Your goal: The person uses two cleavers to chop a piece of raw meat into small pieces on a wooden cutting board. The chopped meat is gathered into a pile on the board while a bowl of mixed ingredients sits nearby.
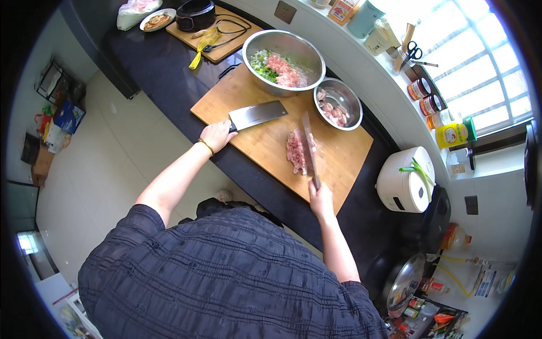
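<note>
Left hand (217, 136) and right hand (320, 199) both gripping big knives (259, 114), chopped meat (294, 151) just past the right near the board's (339, 166) front edge.

At the far left of the dark counter (164, 73), a white plastic bag (134, 13) sits beside a plate (171, 13) of flat browned food (157, 21). Next to it, a smaller wooden board (232, 46) bears a black appliance (195, 17), a black cord (248, 26) and a yellow bundle (208, 42). Rightward stands a white rice cooker (395, 183), green onion (420, 175) across its lid. Jars (418, 89), a yellow container (451, 135) and scissors (414, 51) line the windowsill (398, 77).
</note>
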Demonstrator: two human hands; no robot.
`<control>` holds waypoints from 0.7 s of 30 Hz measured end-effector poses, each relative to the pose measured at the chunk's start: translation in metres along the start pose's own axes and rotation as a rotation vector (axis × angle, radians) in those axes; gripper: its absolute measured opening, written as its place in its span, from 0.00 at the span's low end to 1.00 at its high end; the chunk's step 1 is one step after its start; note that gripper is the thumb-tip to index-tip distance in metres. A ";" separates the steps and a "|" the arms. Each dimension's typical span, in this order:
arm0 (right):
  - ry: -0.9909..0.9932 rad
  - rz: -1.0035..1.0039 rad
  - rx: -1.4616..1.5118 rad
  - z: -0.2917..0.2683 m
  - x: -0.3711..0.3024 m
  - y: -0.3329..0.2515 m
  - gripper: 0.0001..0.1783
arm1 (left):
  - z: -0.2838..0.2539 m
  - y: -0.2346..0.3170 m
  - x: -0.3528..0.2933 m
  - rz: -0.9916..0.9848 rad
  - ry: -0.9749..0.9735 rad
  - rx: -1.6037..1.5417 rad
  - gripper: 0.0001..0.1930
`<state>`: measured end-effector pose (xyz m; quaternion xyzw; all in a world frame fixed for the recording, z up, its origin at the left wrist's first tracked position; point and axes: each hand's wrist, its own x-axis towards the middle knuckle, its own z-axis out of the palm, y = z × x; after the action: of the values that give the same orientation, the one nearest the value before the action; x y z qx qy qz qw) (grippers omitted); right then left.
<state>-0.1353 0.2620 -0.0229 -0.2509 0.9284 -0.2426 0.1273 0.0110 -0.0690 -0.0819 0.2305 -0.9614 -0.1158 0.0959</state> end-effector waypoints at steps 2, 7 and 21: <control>-0.144 0.051 -0.035 -0.004 0.009 0.009 0.24 | 0.007 -0.004 0.003 -0.002 0.001 0.017 0.19; -0.108 0.075 0.173 -0.026 0.008 -0.018 0.22 | 0.006 0.002 0.008 -0.098 0.044 0.147 0.19; -0.104 0.003 -0.082 -0.012 -0.001 -0.010 0.22 | 0.032 0.040 0.012 0.219 0.139 -0.015 0.26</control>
<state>-0.1346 0.2597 -0.0080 -0.2668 0.9301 -0.1910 0.1653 -0.0245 -0.0344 -0.1003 0.1309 -0.9709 -0.0956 0.1761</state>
